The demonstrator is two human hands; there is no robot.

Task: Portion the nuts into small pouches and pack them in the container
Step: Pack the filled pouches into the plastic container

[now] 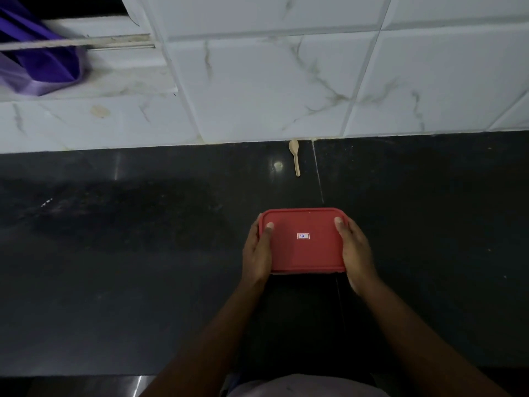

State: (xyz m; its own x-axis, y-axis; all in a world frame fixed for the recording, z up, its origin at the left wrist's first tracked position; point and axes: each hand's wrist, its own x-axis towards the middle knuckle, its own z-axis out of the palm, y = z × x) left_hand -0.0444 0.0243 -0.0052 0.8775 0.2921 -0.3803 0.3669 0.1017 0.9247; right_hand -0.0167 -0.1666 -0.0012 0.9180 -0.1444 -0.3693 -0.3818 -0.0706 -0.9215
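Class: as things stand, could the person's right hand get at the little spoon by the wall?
Probably yes: the spoon lies on open counter beyond the container, which the right hand must first release.

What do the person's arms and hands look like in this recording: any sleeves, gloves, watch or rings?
Both forearms are bare down to the frame's lower edge, with no sleeves, watch or bracelet showing. The left hand and right hand wear no gloves, and no rings show on the visible parts. The thumbnails are short. A pale lavender-grey garment shows at the bottom edge.
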